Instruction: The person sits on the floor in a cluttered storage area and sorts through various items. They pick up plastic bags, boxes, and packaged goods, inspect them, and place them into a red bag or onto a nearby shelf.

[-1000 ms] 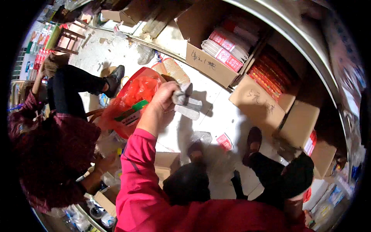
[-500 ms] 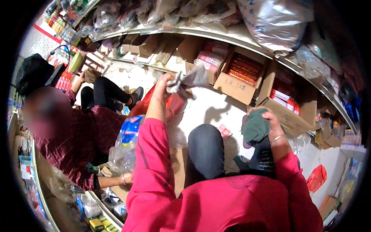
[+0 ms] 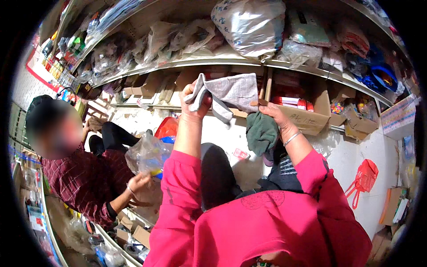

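Note:
A light grey cloth [image 3: 235, 89], perhaps a knitted garment piece, hangs spread out in front of me above my knees. My left hand [image 3: 192, 106] grips its left end, where one part folds over and a strip dangles below. My right hand [image 3: 276, 116] is closed on a crumpled dark green cloth [image 3: 262, 133], which hangs beneath the fingers. The right fingertips also meet the lower right corner of the grey cloth; whether they pinch it I cannot tell. A bracelet [image 3: 291, 138] circles my right wrist.
Shelving ahead carries plastic-wrapped goods and a big white sack [image 3: 249, 26]. Below stand open cardboard boxes [image 3: 307, 120] with red packets. A co-worker in a dark red checked shirt [image 3: 84, 178] sits at left, handling a clear plastic bag [image 3: 147, 153]. A red bag [image 3: 365, 175] lies on the floor at right.
My hands have come together, and the grey cloth is now stretched out from left towards right. The view has shifted up and right. The co-worker's near hand has risen to the clear bag.

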`<state>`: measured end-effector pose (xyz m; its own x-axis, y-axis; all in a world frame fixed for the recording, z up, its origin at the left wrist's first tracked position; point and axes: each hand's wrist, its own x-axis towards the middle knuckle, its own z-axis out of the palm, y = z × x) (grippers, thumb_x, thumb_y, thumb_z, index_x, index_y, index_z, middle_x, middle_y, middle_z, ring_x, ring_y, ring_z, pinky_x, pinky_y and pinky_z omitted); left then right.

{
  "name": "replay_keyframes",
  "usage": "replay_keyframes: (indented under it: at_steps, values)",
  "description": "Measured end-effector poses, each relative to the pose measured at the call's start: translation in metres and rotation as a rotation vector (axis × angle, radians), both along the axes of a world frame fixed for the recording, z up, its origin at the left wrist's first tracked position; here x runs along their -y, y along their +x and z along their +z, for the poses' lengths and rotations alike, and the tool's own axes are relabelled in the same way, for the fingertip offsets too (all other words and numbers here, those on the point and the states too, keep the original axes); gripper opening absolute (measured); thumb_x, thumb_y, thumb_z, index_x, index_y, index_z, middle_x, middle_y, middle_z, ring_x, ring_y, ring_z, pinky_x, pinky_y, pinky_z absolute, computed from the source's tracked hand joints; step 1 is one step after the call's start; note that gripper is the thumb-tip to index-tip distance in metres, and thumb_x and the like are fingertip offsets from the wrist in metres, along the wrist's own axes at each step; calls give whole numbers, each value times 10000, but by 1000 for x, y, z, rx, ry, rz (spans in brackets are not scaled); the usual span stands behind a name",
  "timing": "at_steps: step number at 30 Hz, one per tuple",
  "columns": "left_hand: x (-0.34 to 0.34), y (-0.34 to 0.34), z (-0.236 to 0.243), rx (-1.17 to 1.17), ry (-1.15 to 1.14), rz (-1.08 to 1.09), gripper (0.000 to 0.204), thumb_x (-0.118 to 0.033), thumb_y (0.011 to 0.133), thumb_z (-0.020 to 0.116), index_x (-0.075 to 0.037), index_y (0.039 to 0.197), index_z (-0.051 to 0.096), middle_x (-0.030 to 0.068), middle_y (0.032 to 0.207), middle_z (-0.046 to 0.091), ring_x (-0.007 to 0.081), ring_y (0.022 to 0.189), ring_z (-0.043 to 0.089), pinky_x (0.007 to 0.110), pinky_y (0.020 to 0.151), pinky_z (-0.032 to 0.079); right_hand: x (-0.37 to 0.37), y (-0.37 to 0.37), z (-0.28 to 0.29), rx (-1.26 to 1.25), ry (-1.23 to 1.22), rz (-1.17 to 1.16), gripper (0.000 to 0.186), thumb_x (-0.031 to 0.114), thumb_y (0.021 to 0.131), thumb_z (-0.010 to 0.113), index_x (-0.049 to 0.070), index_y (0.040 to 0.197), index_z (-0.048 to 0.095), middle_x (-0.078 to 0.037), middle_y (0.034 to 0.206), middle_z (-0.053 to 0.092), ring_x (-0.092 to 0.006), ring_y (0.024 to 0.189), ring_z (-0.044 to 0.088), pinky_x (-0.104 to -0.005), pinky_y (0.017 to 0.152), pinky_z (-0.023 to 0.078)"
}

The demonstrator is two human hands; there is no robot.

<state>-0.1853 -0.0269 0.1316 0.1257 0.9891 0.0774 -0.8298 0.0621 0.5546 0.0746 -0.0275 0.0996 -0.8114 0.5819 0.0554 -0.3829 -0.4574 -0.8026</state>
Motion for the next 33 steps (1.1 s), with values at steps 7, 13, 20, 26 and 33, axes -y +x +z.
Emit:
replay_keyframes:
  at_steps: [7, 13, 20, 26, 33]
  values:
    - [-6, -13, -23, -261, -202, -57, 197, -130, 679, 457, -28, 822, 547, 82, 691, 578, 187, 547, 562, 310, 456, 481, 11, -3, 1, 215, 172, -299, 300, 95, 758, 552, -22, 1034, 544, -46, 882, 604, -107, 767, 572, -231, 704, 450]
    - [15, -23, -16, -992, -40, 222, 286, -104, 705, 477, -41, 961, 588, 29, 856, 566, 112, 737, 491, 214, 638, 370, -6, 10, 3, 403, 337, -288, 305, 62, 728, 543, -28, 1018, 572, -47, 848, 613, -83, 723, 562, -213, 686, 449]
    - [22, 6, 6, -1387, 439, -116, 548, -389, 736, 612, 10, 1100, 522, 109, 1050, 554, 180, 987, 486, 277, 866, 360, -5, 1, 2, 526, 427, -255, 258, 59, 731, 528, -18, 966, 603, -37, 834, 616, -83, 734, 555, -222, 699, 446]
    - [7, -10, -19, -1673, -10, 67, 260, -189, 750, 566, -3, 931, 580, 111, 793, 619, 183, 719, 574, 306, 657, 451, -6, -7, -24, 570, 414, -574, 369, 75, 747, 516, -19, 1104, 508, -76, 942, 589, -118, 820, 553, -240, 732, 446]
    - [-10, 30, -86, -2316, 336, 622, 108, -107, 713, 499, -35, 741, 574, 192, 781, 585, 338, 671, 565, 409, 661, 450, -26, -20, -71, 657, 109, -821, 453, 124, 720, 580, -45, 1127, 475, -129, 998, 566, -192, 882, 542, -265, 788, 410]
